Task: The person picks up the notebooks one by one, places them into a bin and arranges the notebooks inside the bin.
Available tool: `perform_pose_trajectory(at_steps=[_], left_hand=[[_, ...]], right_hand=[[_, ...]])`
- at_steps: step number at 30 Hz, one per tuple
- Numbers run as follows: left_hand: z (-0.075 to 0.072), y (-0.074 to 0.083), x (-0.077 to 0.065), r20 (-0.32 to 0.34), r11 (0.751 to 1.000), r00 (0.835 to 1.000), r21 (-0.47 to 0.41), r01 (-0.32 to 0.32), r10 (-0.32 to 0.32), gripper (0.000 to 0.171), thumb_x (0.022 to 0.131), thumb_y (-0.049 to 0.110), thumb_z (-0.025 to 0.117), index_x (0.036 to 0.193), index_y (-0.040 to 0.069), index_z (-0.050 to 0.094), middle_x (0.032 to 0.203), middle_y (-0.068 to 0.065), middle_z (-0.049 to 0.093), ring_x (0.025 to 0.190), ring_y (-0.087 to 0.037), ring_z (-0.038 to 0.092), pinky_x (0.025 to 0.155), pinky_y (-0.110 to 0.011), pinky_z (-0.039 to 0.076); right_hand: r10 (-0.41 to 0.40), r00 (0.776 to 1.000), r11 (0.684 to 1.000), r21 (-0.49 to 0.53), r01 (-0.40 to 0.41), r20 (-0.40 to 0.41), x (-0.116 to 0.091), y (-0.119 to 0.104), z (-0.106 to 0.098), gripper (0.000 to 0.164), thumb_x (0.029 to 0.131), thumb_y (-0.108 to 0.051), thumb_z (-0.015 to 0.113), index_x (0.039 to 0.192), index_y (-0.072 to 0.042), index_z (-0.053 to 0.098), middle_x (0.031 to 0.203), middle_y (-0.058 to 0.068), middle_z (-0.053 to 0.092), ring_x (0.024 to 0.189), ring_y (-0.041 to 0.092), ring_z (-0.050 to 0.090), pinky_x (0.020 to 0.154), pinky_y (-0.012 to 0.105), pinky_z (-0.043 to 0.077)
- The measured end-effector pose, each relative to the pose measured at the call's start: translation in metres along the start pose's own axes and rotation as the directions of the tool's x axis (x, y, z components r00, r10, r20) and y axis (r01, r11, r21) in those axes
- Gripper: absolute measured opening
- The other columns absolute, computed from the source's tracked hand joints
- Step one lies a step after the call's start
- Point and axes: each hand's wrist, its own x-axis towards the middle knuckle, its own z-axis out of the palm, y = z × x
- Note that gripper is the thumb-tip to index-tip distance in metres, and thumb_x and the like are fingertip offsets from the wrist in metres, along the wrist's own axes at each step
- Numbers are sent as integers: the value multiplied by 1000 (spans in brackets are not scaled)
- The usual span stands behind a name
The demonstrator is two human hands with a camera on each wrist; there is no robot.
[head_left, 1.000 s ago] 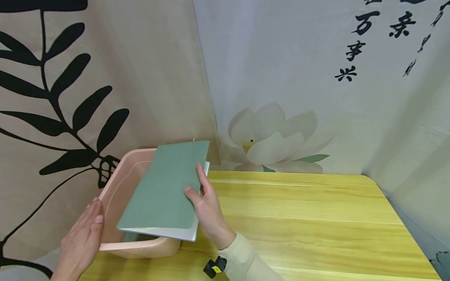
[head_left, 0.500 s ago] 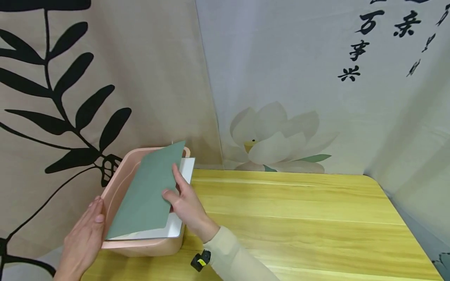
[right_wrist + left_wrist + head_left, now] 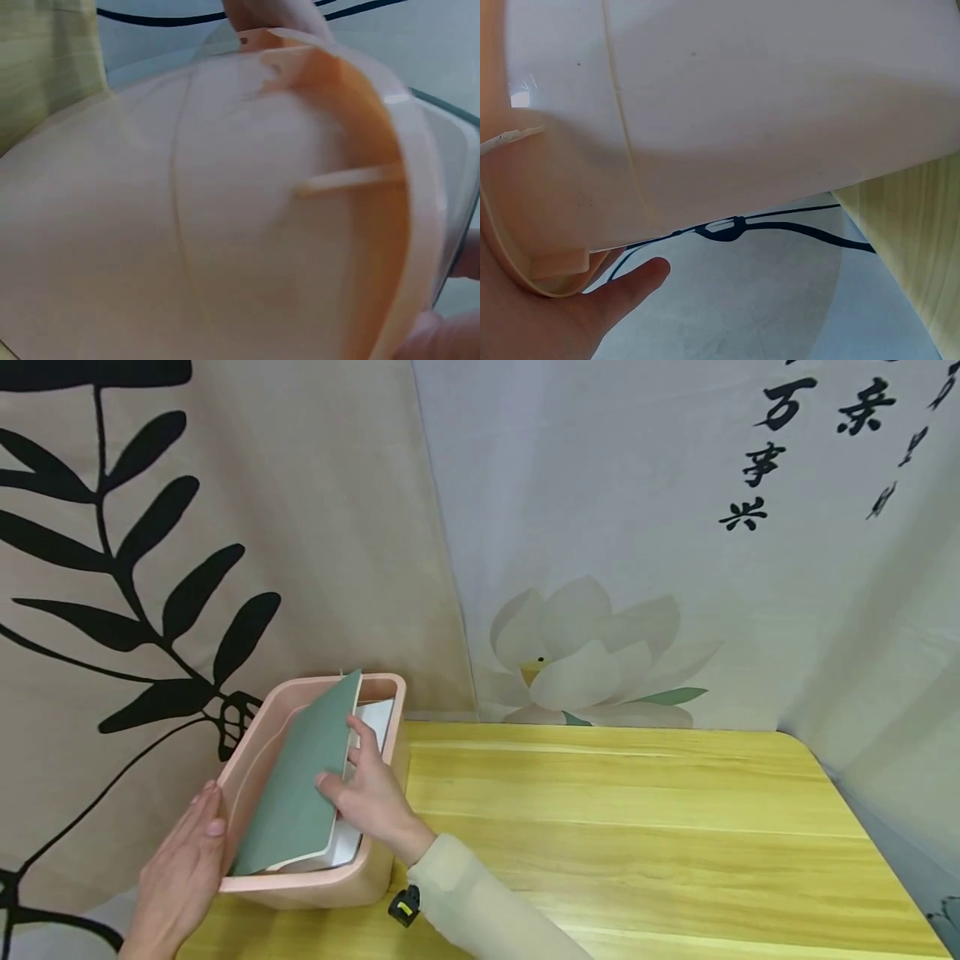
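A green-covered notebook [image 3: 303, 777] leans at a slant inside a pink plastic bin [image 3: 378, 881], its white pages showing along the right and lower edges. My right hand [image 3: 375, 793] grips it by the right edge, thumb on the green cover and the other fingers partly hidden behind. At the bin's left rim, my left hand [image 3: 183, 868] lies with straight fingers against the side. The left wrist view has the bin's pale outer wall [image 3: 742, 112] close up, with part of my left hand below the rim. Whatever lies beneath the notebook is hidden.
The bin stands at the left end of a yellow wood-grain table [image 3: 637, 827]. Behind it hangs a cloth [image 3: 337, 527] with black leaves, beside a pale cloth [image 3: 585, 510] with a lotus and writing. A small black device [image 3: 405, 906] sits at my right wrist.
My right hand has moved left and carried the notebook from over the bin's right rim down into the bin, tilting it more steeply. My left hand stays at the left rim.
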Motion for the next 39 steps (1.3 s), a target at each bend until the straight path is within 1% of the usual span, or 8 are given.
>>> perform_pose_trajectory(at_steps=[6,12,15,19,21,26,32,39], left_hand=[[3,0,4,-5,1000,1000,-6,-15,15,58,115,27,19,156,-13,24,165,-29,20,154,-47,18,128,-50,4],[6,1,7,-9,999,1000,-15,-29,29,57,115,27,22,156,-13,26,164,-30,23,154,-47,20,128,-50,5],[5,2,9,-4,999,1000,-18,-26,26,57,115,27,22,156,-12,26,165,-30,23,153,-48,20,127,-55,8],[5,2,13,29,1000,999,-16,-12,13,58,115,28,21,156,-13,24,165,-30,20,153,-49,18,120,-69,16],[4,2,13,36,1000,999,-13,-16,16,58,115,28,22,156,-14,23,165,-31,20,153,-49,18,121,-68,15],[3,-2,13,16,999,999,-5,-32,32,57,115,27,25,155,-14,25,164,-30,22,155,-46,16,123,-65,13],[0,-4,20,37,1000,999,8,-12,12,60,115,31,26,158,-11,22,165,-31,20,154,-49,15,113,-76,21],[-8,-10,22,89,1000,996,27,-14,12,64,115,33,29,157,-14,19,165,-35,14,153,-54,9,122,-68,6]], right_hand=[[-19,1000,984,-180,15,-21,11,0,4,78,98,-14,69,163,-26,28,148,10,58,113,13,67,78,21,57],[12,1000,962,-273,-4,29,17,-3,9,79,101,-12,65,166,-21,22,146,10,60,89,9,73,61,21,59],[-13,998,897,-441,40,63,15,-4,9,75,103,-13,62,166,-14,22,157,13,49,105,10,70,77,21,58],[-104,992,772,-624,122,66,10,-5,6,68,103,-19,60,164,-13,31,170,14,21,93,11,68,74,22,55],[-149,987,747,-647,153,62,5,-4,4,64,104,-24,59,163,-16,34,171,13,20,95,15,70,77,28,57],[-257,964,736,-635,237,62,-12,0,-13,55,109,-37,50,160,-17,41,169,10,28,146,26,43,113,49,45],[-295,956,748,-619,239,13,-34,10,-44,58,109,-46,45,159,-17,42,168,2,29,150,26,38,114,58,41],[-288,956,715,-676,179,-51,-58,26,-79,60,109,-50,43,157,-14,45,166,4,34,148,31,42,114,61,40]])
